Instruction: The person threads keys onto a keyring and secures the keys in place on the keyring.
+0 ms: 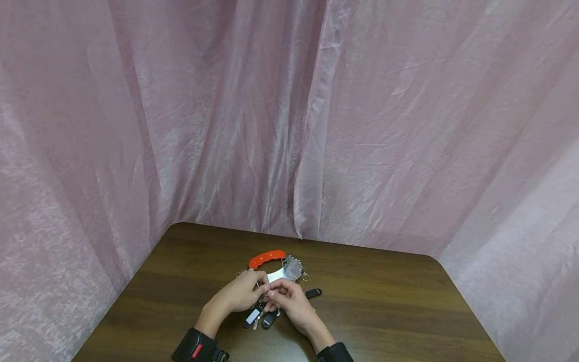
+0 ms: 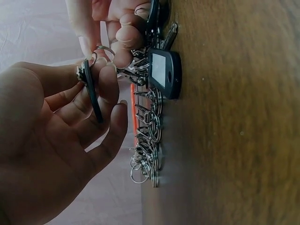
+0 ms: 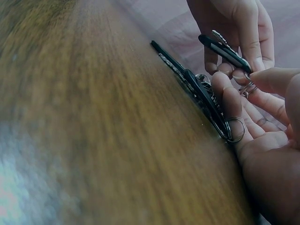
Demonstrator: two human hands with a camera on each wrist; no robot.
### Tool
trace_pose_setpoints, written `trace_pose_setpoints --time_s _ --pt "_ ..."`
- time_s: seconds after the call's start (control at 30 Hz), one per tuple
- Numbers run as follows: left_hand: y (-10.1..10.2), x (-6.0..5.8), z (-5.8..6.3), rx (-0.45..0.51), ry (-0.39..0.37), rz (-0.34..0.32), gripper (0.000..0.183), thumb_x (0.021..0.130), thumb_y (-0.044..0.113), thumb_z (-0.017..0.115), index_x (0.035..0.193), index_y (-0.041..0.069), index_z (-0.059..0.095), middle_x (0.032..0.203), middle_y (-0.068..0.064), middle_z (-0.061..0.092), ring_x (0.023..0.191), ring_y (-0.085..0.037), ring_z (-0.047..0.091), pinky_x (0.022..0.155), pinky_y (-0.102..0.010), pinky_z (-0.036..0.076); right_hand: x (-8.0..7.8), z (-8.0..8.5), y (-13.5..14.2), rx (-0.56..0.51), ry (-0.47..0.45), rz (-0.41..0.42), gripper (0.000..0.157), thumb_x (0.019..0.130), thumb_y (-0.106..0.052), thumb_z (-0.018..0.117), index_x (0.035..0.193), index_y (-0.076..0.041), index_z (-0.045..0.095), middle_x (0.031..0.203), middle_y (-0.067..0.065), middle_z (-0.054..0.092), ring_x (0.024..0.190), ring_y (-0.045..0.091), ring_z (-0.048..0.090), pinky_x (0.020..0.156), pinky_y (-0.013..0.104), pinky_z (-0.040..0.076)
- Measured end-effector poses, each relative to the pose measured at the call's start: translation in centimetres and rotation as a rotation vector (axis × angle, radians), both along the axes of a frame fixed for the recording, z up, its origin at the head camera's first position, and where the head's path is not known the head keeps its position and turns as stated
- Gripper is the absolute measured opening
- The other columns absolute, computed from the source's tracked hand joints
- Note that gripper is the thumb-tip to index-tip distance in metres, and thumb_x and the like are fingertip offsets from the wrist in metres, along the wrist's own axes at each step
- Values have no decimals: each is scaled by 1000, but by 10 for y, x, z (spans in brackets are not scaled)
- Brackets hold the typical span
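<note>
Above the table my left hand [image 1: 244, 290] pinches a black key tag [image 2: 92, 93] with a small key against it. The fingertips of my right hand [image 1: 291, 301] meet the left ones and pinch a small metal split ring [image 3: 248, 87] at the tag's end. Under and around the hands lie more black key tags [image 1: 252, 317] with keys, one showing a white label. Just beyond the hands is a large key holder with an orange grip [image 1: 267, 258] and a silver metal plate [image 1: 277, 275]. Many small rings and clips [image 2: 149, 117] hang along it.
The brown wooden table [image 1: 384, 301] has rounded far corners. Pink curtains [image 1: 226, 125] hang close behind and at both sides of it. One black tag [image 1: 313, 292] lies to the right of the right hand.
</note>
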State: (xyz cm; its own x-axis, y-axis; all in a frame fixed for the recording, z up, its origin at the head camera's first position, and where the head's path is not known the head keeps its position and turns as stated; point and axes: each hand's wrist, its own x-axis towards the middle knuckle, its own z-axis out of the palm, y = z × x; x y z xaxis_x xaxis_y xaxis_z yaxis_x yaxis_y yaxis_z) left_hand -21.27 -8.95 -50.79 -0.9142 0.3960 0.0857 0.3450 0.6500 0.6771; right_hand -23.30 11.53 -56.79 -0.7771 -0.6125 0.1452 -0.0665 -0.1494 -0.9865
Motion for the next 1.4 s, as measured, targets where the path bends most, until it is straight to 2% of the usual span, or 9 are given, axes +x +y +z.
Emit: trace_pose_setpoints --time_s 0.2,0.43,0.8,1.13,1.4 --pt "0 0 0 -6 14 -1 14 107 16 64 93 19 65 78 7 56 75 -12 52 68 -32 41 1 1 0 -5 7 2 29 107 -6 60 125 16 56 108 39 64 79 17 73 74 29 60" --pt "1 0 -1 5 26 0 14 107 16 64 93 19 65 78 8 57 71 -10 52 66 -31 43 0 0 0 -15 7 3 30 108 -8 59 125 17 56 111 47 60 78 18 73 74 28 60" --pt "1 1 0 12 14 1 14 107 16 63 94 18 65 78 8 57 73 -11 52 67 -31 43 2 3 -1 -13 6 5 32 109 -8 58 125 19 54 111 48 59 79 17 72 74 28 60" --pt "3 4 1 38 -34 -7 13 108 16 61 96 16 65 76 6 55 67 -10 50 61 -30 42 4 5 -1 -9 4 5 31 107 -4 57 125 21 52 110 47 59 79 16 72 74 27 59" --pt "3 3 0 36 -15 -7 12 108 16 61 96 17 65 77 6 55 67 -9 50 62 -30 42 3 5 -2 -5 -8 -6 30 107 -5 57 124 20 52 109 45 60 79 17 72 74 27 59"
